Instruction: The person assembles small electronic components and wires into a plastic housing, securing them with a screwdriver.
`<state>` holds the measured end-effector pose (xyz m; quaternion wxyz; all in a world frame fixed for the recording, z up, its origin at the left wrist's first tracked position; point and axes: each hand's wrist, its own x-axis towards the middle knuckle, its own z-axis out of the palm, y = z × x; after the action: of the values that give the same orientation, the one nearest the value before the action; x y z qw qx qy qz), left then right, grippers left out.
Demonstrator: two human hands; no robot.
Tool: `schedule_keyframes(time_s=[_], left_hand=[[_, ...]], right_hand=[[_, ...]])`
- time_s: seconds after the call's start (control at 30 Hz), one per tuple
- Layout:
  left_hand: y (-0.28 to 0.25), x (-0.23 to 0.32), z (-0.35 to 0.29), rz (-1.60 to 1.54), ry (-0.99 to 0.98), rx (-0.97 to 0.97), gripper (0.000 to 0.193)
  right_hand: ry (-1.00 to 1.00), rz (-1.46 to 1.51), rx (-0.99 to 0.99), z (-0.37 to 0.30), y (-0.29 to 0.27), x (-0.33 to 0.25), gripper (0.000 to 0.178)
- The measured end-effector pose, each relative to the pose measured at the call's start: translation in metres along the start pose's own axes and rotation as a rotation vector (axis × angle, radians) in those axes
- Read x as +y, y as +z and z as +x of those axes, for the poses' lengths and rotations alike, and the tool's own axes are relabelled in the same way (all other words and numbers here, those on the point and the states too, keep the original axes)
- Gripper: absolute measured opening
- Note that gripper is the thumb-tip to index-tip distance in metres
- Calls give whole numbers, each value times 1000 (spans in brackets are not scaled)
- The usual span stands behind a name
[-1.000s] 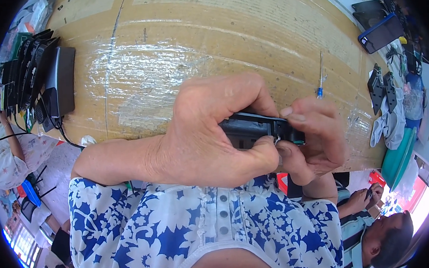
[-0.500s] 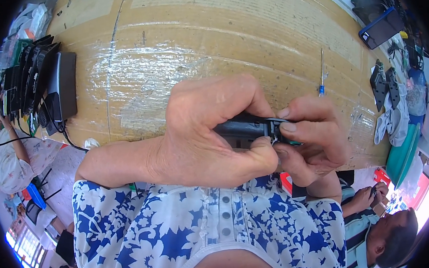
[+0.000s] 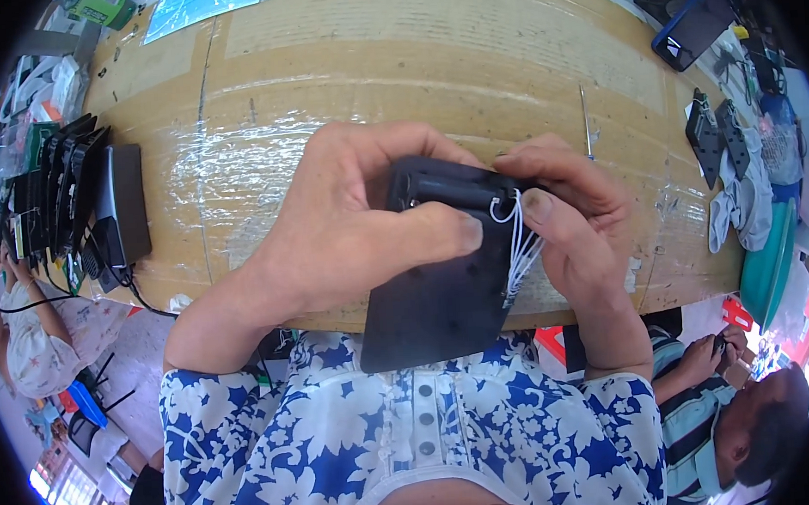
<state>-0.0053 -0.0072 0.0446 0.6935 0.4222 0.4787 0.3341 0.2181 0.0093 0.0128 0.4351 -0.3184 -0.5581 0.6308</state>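
The left hand is gripping a flat black plastic panel from its left side, thumb pressing down across the panel's upper face and fingers curling over its far edge. The right hand is clamping the panel's right edge, its thumb lying against a small bundle of thin white wires that are coming out of the panel near its far right corner. The panel is being held in the air, tilted, just above the near edge of the tabletop, close to the person's blue-and-white flowered shirt. On the tabletop's far left a row of black boxes is standing on edge with cables trailing off. To the far right a blue tablet is lying beside dark parts.
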Motion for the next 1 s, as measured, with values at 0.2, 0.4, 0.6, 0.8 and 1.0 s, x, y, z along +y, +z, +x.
schedule_keyframes(time_s=[0.2,0.4,0.6,0.8,1.0], left_hand=[[2,-3,4,-69,-28,20,30],[7,-8,8,-138,-12,81,25],[6,-10,11,-92,-7,132,25],[-1,-17,15,-165,-45,67,22],[-1,-20,20,-115,3,116,21]], right_hand=[[105,114,28,0,-2,4,23],[104,70,27,0,-5,5,23],[138,48,-6,6,-6,-1,26],[79,32,-42,-1,-6,13,27],[53,-115,24,5,-2,12,27]])
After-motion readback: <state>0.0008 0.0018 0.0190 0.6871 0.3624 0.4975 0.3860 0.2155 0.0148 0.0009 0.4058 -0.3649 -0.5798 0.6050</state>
